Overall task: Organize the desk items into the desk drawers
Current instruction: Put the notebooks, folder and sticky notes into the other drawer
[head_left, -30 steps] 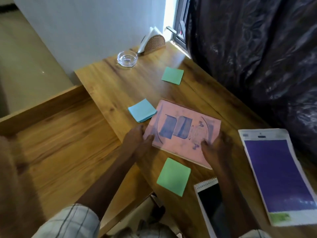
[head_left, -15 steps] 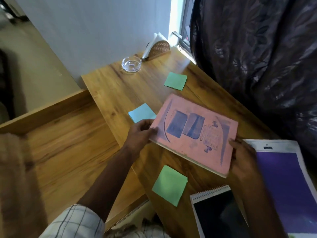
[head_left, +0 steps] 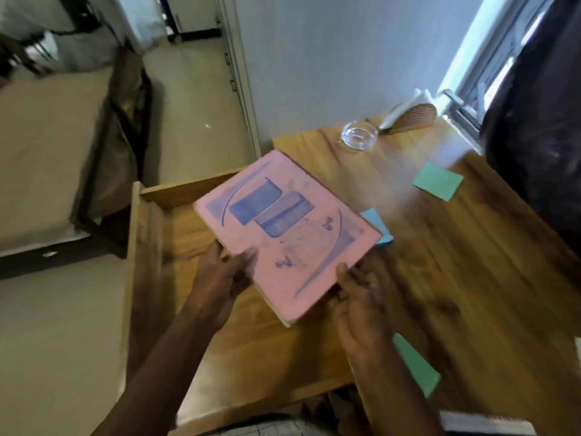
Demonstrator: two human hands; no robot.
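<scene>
A pink exercise book (head_left: 284, 229) with blue print is held in the air, over the open wooden drawer (head_left: 147, 234) and the desk's left edge. My left hand (head_left: 221, 278) grips its near left edge, thumb on the cover. My right hand (head_left: 361, 305) grips the near right corner from the side and below. On the wooden desk (head_left: 456, 262) lie a green sticky pad (head_left: 438, 181) at the back, a blue sticky pad (head_left: 381, 229) partly hidden by the book, and another green pad (head_left: 415, 366) near my right wrist.
A glass ashtray (head_left: 359, 136) and a napkin holder (head_left: 412, 116) stand at the desk's far end by the window. A dark curtain (head_left: 534, 121) hangs on the right. The top of a spiral notebook (head_left: 481, 423) shows at the bottom edge. Tiled floor lies left of the drawer.
Both hands lifted the pink book off the desk and carried it left, over the open drawer. The view swung left, so the purple pad left the frame.
</scene>
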